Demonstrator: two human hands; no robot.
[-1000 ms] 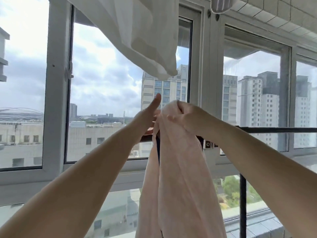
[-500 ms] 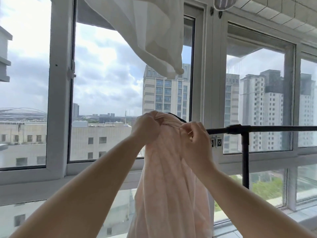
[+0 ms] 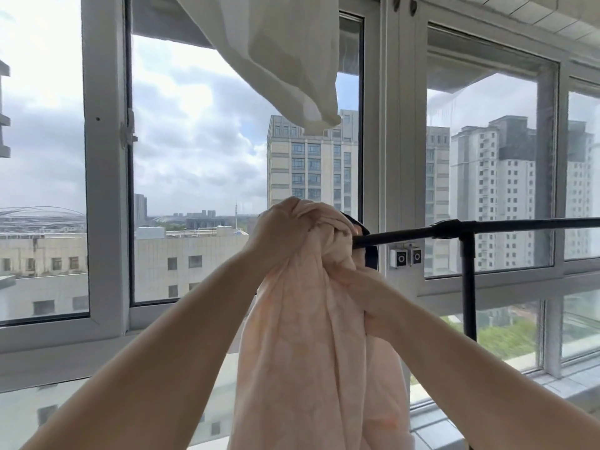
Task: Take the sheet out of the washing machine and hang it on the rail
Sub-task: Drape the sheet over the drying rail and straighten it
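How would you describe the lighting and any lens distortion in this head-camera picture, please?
Head view: strong daylight from the windows backlights the scene, so the sky is nearly blown out at upper left; the pink sheet and both hands, left and right, stay evenly lit and fairly sharp; the wide-angle lens bows the black rail and tilts the frames.

**No legible text**

No words, brand names, numbers or signs can be read anywhere in the head view. The two small white devices fixed to the window frame just below the rail each show a dark round mark on the face, but no lettering can be made out on them. The buildings outside carry no signs that can be read. The sheet shows only a faint pattern, without print or a label.
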